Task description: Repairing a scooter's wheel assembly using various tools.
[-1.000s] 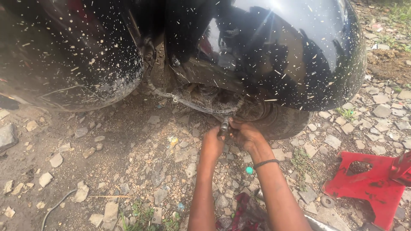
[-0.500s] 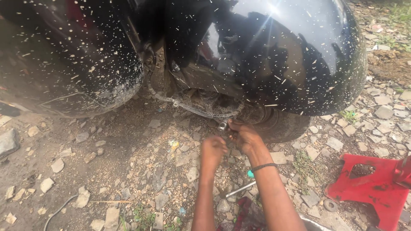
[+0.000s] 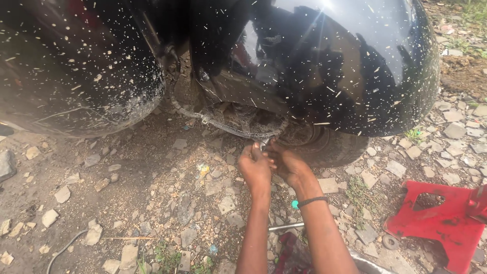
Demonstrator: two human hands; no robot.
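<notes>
A black, mud-spattered scooter body [image 3: 329, 66] fills the top of the head view, with its dirty underside [image 3: 243, 122] and a tyre [image 3: 329, 147] showing below. My left hand [image 3: 255, 167] and my right hand [image 3: 286, 163] are raised together at the lower edge of the underside, fingers pinched around a small part there that I cannot make out. A dark band sits on my right wrist [image 3: 312, 201]. Both forearms reach up from the bottom of the frame.
The ground is dirt strewn with broken stones [image 3: 152, 203]. A red metal stand [image 3: 446, 223] lies at the lower right. A metal rod [image 3: 286, 227] lies between my forearms, next to a dark red cloth [image 3: 291, 253]. A thin cable [image 3: 66, 248] lies at the lower left.
My left hand has come back up from the ground to join my right hand at the underside. The view has shifted slightly.
</notes>
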